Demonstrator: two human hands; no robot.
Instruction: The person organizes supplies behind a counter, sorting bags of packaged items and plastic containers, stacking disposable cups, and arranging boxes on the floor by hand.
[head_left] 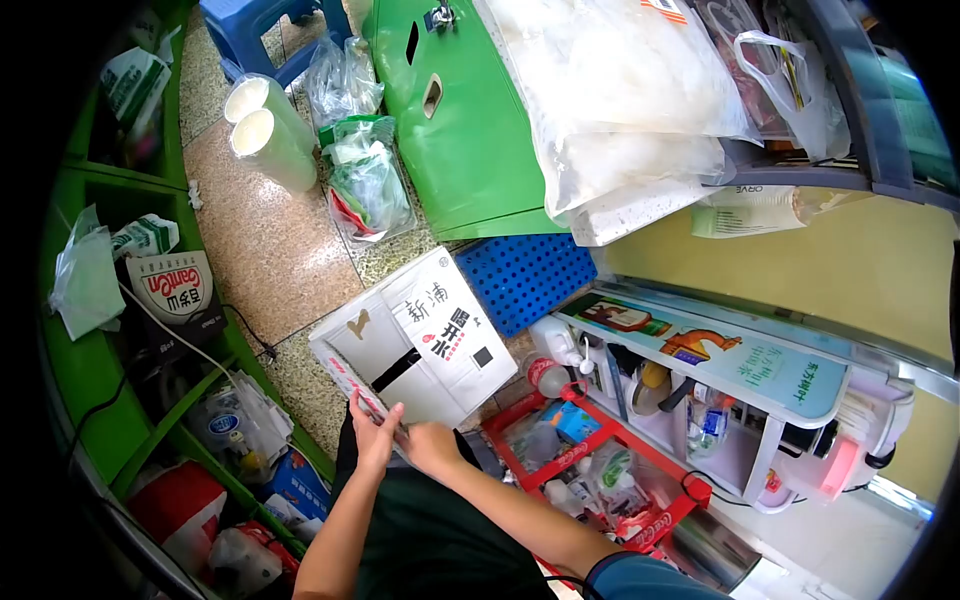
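Note:
A white cardboard box [440, 345] with black and red Chinese lettering is in front of my body, tilted in the view. A dark strip crosses its top, and a brown torn patch shows near one corner. My left hand [374, 434] is closed on the box's near edge, where red print runs along a narrow side or flap. Beside it, my right hand [432, 448] is curled at the same near edge, its fingertips mostly hidden. The blue perforated mat [527, 278] lies just beyond the box.
Left stand green shelves [125, 340] with bags and a black carton. Two wrapped cup stacks [275, 145], plastic bags [365, 180] and a blue stool [255, 30] are on the tiled floor. A green cabinet [450, 120] is ahead; a red crate [600, 470] and white rack [740, 440] stand right.

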